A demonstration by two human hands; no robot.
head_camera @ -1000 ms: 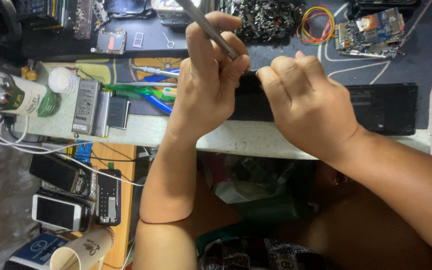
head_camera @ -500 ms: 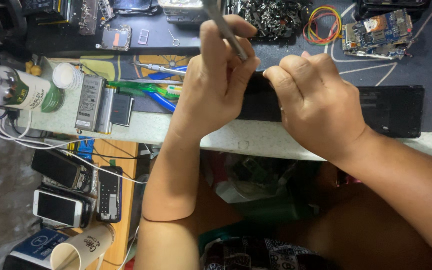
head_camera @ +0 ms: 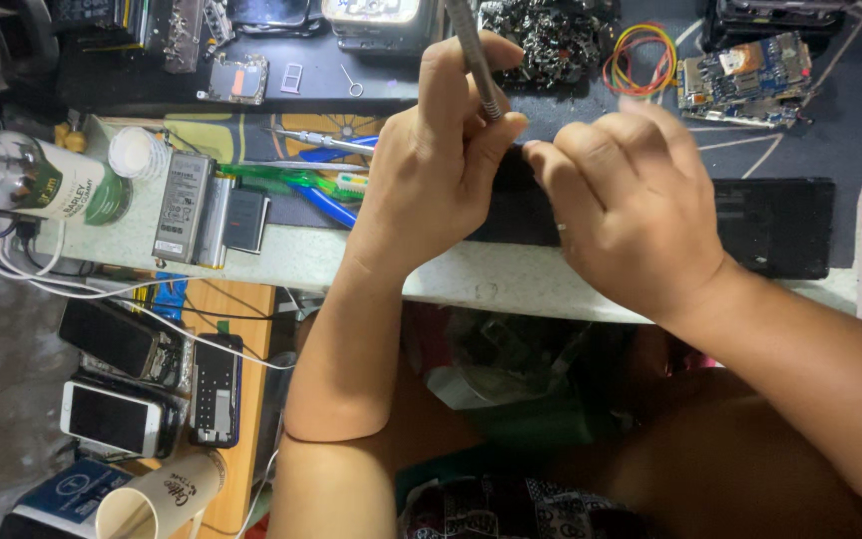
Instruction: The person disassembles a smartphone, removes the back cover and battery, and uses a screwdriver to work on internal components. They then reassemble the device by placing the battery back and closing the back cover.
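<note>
— What are the hands on?
— The left hand (head_camera: pixel 441 170) grips a thin metal tool (head_camera: pixel 473 55); the right hand (head_camera: pixel 631 205), fingers curled, presses the black tablet (head_camera: pixel 770 225) at centre frame, hiding its middle.
— And around them?
— Green toothbrush (head_camera: pixel 296 180) and grey battery (head_camera: pixel 182 207) left, rubber bands (head_camera: pixel 639 60) and circuit board (head_camera: pixel 745 75) upper right.
</note>
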